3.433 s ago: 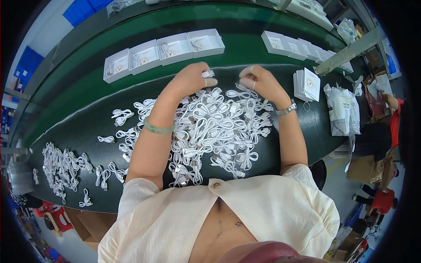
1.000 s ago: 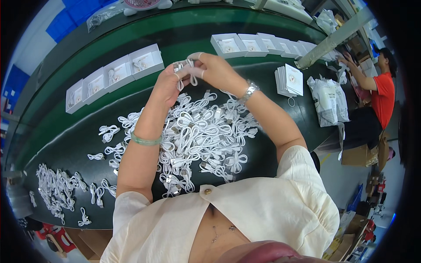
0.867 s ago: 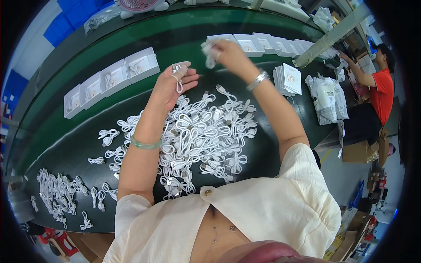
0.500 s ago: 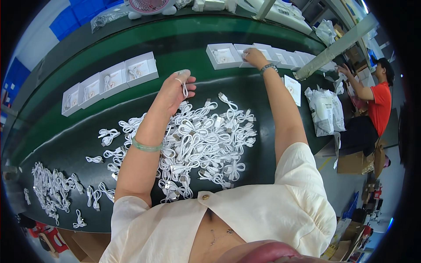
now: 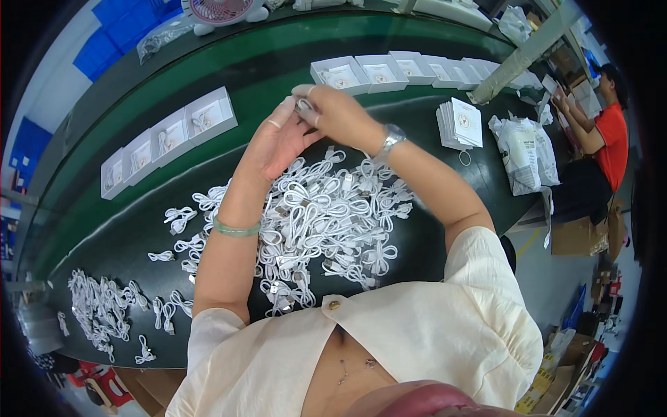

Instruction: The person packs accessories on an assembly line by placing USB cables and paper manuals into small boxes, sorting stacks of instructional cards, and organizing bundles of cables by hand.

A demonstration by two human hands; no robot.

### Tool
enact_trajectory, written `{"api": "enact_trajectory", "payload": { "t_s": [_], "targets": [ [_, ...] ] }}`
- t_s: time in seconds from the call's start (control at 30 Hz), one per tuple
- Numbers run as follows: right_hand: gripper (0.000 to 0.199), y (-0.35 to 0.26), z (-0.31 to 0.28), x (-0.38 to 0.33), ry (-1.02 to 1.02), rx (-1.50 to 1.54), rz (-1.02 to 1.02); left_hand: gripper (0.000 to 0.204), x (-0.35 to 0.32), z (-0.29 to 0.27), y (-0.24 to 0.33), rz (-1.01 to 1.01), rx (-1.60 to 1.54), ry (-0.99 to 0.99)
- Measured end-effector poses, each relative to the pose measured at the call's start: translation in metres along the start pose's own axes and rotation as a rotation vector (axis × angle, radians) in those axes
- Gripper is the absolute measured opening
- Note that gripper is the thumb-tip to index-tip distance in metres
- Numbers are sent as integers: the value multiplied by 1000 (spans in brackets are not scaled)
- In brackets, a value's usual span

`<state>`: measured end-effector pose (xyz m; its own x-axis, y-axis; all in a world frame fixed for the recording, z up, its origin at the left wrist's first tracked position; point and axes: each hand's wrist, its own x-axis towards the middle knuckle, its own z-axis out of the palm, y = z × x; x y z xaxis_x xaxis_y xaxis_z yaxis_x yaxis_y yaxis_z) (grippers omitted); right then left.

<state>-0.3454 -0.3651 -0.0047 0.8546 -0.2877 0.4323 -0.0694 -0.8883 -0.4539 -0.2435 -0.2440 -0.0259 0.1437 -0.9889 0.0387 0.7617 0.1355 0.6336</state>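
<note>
My two hands meet above the far edge of a heap of coiled white USB cables (image 5: pixel 319 215). Between them is a small bundled white cable (image 5: pixel 303 105). My left hand (image 5: pixel 272 142) has its thumb and fingers closed about the cable from the left, partly hidden by the other hand. From the right, my right hand (image 5: pixel 342 117) reaches over and pinches the same cable. Just beyond, on the green belt, open white boxes (image 5: pixel 342 78) run in a row to the right; several have a cable inside. Another row of open white boxes (image 5: pixel 169 141) lies to the left.
A stack of white printed cards (image 5: pixel 462 124) and a white plastic bag (image 5: pixel 522 160) sit on the right, by a slanted post (image 5: pixel 524 55). A smaller cable pile (image 5: pixel 101 309) lies at left. A pink fan (image 5: pixel 221 10) stands behind. A person in red (image 5: pixel 613 142) works at far right.
My right hand has left the boxes on the right and come across to my left hand at the cable. The card stack, mostly hidden by my right arm before, now shows.
</note>
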Motion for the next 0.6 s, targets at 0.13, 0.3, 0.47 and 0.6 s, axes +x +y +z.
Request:
{"api": "enact_trajectory", "payload": {
  "t_s": [0.13, 0.3, 0.47, 0.6],
  "targets": [
    [29, 72, -30, 19, 203, 115, 266, 44, -2, 7, -2, -26, 257, 209],
    [31, 207, -86, 23, 393, -214, 458, 36, 1, 8, 2, -92, 723, 311],
    [28, 251, -83, 18, 308, -440, 526, 30, -2, 1, 2, -120, 708, 255],
    [34, 257, -75, 9, 54, -457, 521, 30, -1, 6, 3, -120, 739, 282]
  ]
}}
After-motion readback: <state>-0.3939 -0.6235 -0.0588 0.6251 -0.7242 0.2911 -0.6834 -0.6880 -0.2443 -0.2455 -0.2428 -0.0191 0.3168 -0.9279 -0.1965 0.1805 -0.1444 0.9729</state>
